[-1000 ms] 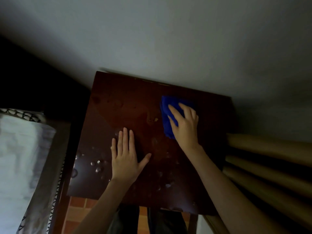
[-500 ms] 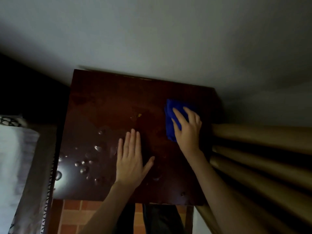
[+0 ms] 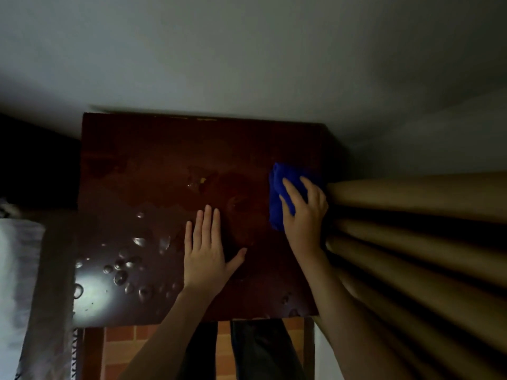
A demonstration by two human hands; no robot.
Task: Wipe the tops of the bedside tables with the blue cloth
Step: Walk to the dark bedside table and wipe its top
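- Placement first: the blue cloth [image 3: 277, 198] lies folded on the right part of the bedside table [image 3: 164, 149], close to its right edge and just beside the tan curtain [image 3: 411, 193].
- The right hand [image 3: 304, 215] lies on top of the cloth with its fingers spread and nearly straight, pressing it onto the wood rather than bunching it. That flat hold suits wiping, since it puts the whole pad of cloth on the surface.
- The left hand [image 3: 205, 256] rests palm down near the middle of the top, fingers together, thumb out, holding nothing. It probably steadies the table, but it also covers wood that needs wiping, so it should lift or shift as the cloth comes across.
- The work left seems to be on the near left: a cluster of water droplets [image 3: 123, 267] beads there in the glare, well apart from the cloth. Long overlapping strokes from the right edge toward that corner would likely gather the water instead of smearing it.
- A small yellow speck [image 3: 203, 180] sits in a wet patch toward the back centre; a firmer pass over it may be needed.
- Take care at the edges: a stroke carried too far left could flick water toward the bedding [image 3: 16, 270], and the curtain folds may catch the cloth on the right.
- In this dim light, the sheen on the wood is the best guide to which parts are wet.
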